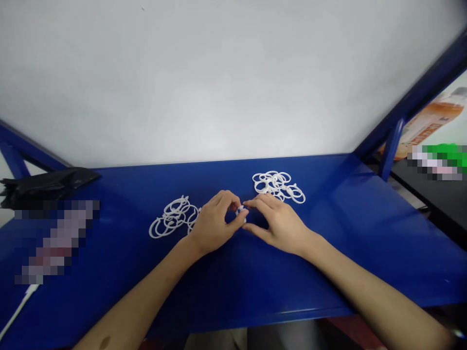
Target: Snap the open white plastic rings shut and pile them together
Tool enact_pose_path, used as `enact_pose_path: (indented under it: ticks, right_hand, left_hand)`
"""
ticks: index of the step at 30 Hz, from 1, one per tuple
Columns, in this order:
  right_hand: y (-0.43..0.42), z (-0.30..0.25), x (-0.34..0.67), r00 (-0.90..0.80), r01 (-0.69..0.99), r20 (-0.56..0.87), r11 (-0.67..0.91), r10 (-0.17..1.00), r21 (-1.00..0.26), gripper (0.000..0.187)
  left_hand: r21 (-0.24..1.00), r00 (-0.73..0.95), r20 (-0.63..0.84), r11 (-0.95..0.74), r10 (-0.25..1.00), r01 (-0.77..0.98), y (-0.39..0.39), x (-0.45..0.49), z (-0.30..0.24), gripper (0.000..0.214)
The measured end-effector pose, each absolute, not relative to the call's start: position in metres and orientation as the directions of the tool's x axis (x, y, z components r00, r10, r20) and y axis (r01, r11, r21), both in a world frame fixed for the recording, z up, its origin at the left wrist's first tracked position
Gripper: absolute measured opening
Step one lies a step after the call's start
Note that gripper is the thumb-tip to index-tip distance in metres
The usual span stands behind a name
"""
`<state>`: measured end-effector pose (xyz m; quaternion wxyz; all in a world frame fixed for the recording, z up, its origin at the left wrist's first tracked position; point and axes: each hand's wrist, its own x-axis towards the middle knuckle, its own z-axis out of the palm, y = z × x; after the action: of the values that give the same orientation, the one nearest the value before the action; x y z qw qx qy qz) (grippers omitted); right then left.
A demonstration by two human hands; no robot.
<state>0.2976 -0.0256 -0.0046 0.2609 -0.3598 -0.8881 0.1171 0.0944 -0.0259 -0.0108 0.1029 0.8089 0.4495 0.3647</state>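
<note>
We see a blue counter (255,272) with a smooth, faintly glossy coat, metal-like in look; the blue side beam (412,97) shows a similar painted finish. We note white rings (272,184) of smooth plastic, a creased, shiny black plastic bag (54,184), a smooth plastic-sheathed white cable (18,311) and a smooth, softly matt pale panel (233,87).

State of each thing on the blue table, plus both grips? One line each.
Left grip: closed on small white piece
Small white piece: pinched, partly hidden
Right grip: open, fingertips beside the piece
Left white rings: loose heap, overlapping, partly hidden
Right white rings: loose heap, overlapping
Black bag: lying creased
White cable: leads to pixelated item; connection unclear
Pixelated item: state unreadable
</note>
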Motion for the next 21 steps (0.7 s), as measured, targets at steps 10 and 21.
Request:
enact_pose_path:
  ticks: [10, 21]
  right_hand:
    - [-0.030, -0.014, 0.293, -0.426, 0.495, 0.436, 0.607, 0.793, -0.621, 0.010]
    - [-0.033, -0.006, 0.297, -0.594, 0.352, 0.478, 0.743, 0.647, -0.569, 0.020]
  left_hand:
    - [0.693, 0.283, 0.404, -0.493, 0.870, 0.526, -0.027, 0.101, -0.005, 0.030]
    - [0.730, 0.333, 0.372, -0.495, 0.866, 0.471, -0.024, 0.094, -0.013, 0.044]
